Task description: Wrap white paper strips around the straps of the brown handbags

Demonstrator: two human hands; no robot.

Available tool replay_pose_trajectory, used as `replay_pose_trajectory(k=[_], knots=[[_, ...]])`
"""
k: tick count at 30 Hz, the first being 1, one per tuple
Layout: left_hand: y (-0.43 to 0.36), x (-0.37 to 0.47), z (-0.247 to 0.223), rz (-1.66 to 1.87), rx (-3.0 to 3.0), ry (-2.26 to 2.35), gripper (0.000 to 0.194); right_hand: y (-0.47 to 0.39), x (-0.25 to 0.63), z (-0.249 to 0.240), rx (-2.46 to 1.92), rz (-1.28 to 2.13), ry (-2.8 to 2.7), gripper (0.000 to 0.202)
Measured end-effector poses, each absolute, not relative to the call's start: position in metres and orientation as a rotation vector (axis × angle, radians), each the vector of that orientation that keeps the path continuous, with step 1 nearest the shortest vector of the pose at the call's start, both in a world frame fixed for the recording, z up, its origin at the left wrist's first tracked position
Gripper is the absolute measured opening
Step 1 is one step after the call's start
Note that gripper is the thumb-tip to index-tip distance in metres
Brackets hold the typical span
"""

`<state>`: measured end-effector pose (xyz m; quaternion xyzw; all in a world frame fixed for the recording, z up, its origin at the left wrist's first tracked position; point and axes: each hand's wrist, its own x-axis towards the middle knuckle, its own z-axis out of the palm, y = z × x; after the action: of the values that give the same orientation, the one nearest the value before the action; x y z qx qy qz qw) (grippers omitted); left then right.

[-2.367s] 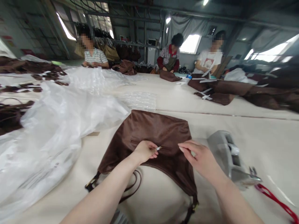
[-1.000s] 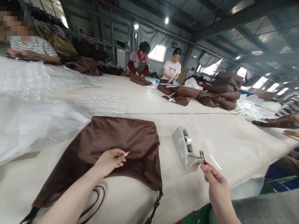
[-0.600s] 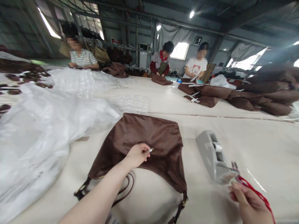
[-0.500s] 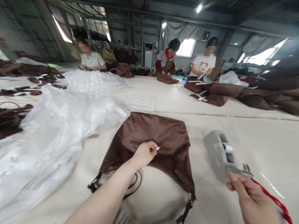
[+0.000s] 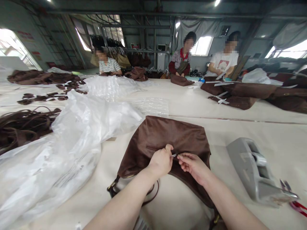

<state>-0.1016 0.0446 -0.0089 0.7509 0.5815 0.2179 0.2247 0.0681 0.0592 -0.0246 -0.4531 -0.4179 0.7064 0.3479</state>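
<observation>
A brown leather handbag (image 5: 182, 131) lies flat on the pale table, its strap side towards me. My left hand (image 5: 161, 161) is closed in a pinch on a small whitish zipper pull (image 5: 174, 155) at the bag's zipped pocket. From the right, my right hand (image 5: 193, 166) meets it there, thumb and forefinger pinched at the pull's end. Whatever sits between those right fingertips is too small to make out. Part of the pocket's zipper (image 5: 152, 148) shows left of my hands; the rest is covered.
At right stands a grey tape dispenser (image 5: 249, 172), with red-handled scissors (image 5: 298, 207) beside it. Clear plastic bags (image 5: 79, 140) cover the left, near a heap of brown straps (image 5: 26, 126). More brown bags (image 5: 249, 91) lie across the table, where several people work.
My right hand has left the tape dispenser and come over to the zipper pull beside my left hand. My left hand keeps its pinch. The view has shifted left.
</observation>
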Motion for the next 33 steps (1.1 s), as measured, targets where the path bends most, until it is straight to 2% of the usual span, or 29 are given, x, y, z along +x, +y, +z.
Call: replay_pose_trajectory(k=[7, 12, 19, 22, 28, 33], knots=[[0.043, -0.1, -0.009, 0.572, 2.143, 1.624, 0.033, 0.06, 0.067, -0.021, -1.223, 1.837, -1.153, 0.025], [0.043, -0.099, -0.01, 0.629, 2.097, 1.618, 0.02, 0.059, 0.064, -0.021, -1.304, 1.81, -1.217, 0.019], [0.047, -0.096, -0.001, 0.718, 1.001, 1.333, 0.011, 0.057, 0.062, -0.023, -1.35, 1.78, -1.348, 0.016], [0.044, -0.09, 0.002, 0.819, 0.847, 1.262, 0.005, 0.056, 0.06, -0.026, -1.323, 1.768, -1.366, 0.019], [0.032, -0.078, 0.005, 0.942, 1.015, 1.36, 0.01, 0.053, 0.054, -0.03, -1.293, 1.663, -1.35, 0.024], [0.018, -0.074, 0.011, 0.953, 1.667, 1.571, 0.016, 0.052, 0.054, -0.026, -1.251, 1.685, -1.171, 0.018]])
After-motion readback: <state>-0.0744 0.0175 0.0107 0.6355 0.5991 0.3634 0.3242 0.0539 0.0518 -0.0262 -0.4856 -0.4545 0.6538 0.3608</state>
